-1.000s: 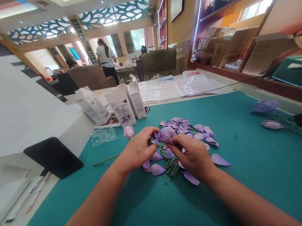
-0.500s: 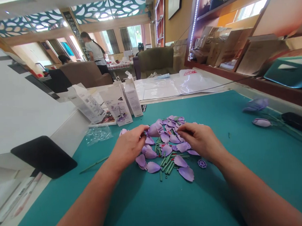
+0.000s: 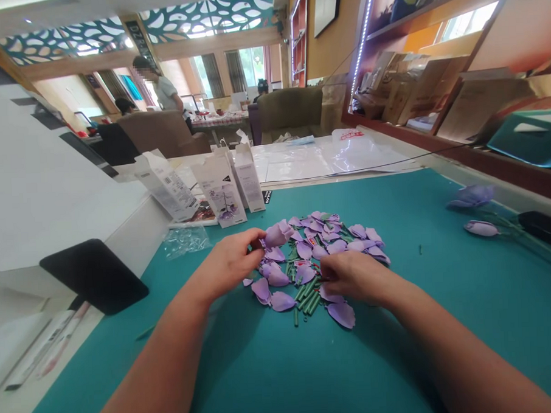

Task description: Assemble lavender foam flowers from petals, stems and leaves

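Observation:
A partly built purple toy flower (image 3: 279,233) is pinched in my left hand (image 3: 238,255), its petals pointing away to the right. My right hand (image 3: 356,276) is low over the right side of the parts pile, fingers curled down; whatever its fingertips touch is hidden. Loose purple petals (image 3: 341,315) lie spread around both hands. Between the hands sits a bunch of short green stem pieces (image 3: 308,297), with small red bits among the petals.
Opened white boxes (image 3: 222,193) stand at the back left, beside crumpled clear plastic (image 3: 186,239). A black tablet-like panel (image 3: 93,275) leans at left. Finished purple flowers (image 3: 481,228) and a black object (image 3: 544,228) lie on the right of the green mat (image 3: 274,377). People are in the background.
My right hand has moved down and toward me, from the petals at the back to the stem pieces. My left hand keeps the flower, now turned more into view.

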`<state>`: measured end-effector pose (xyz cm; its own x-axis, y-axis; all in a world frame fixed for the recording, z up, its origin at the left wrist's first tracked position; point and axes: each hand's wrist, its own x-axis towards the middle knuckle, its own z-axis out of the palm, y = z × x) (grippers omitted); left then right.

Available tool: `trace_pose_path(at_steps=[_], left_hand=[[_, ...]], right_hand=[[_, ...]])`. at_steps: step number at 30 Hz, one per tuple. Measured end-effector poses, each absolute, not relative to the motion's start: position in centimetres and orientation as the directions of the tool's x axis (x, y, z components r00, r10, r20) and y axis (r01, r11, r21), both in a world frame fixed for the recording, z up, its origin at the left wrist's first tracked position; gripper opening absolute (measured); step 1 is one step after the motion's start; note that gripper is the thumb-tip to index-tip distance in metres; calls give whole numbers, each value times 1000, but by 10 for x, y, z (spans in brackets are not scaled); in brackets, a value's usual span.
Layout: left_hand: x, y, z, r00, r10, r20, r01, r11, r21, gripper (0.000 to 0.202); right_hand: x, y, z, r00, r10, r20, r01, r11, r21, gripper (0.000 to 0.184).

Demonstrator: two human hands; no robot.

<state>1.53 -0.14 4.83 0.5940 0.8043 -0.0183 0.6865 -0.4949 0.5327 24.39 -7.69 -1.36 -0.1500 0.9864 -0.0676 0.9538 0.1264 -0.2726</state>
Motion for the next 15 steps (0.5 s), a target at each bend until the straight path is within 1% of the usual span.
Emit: trace_pose_path(at_steps=[3, 6, 11, 15], left_hand=[[13, -1, 46, 604, 797, -21, 652, -478, 588, 33], [11, 0, 45, 602, 798, -22, 637, -463, 616, 33], [9, 0, 45, 591, 806, -30, 634, -441, 635, 35], [7, 2, 44, 591, 805, -40, 629, -430, 648, 35]], right_hand=[[237, -80, -15, -191, 979, -69, 952, 167, -258, 13], [232, -81, -20, -199, 977, -79, 962, 179, -206, 17], [230, -82, -33, -228, 973, -33, 968, 223, -114, 10], [234, -80, -41, -275, 961, 26, 952, 276, -134, 15]])
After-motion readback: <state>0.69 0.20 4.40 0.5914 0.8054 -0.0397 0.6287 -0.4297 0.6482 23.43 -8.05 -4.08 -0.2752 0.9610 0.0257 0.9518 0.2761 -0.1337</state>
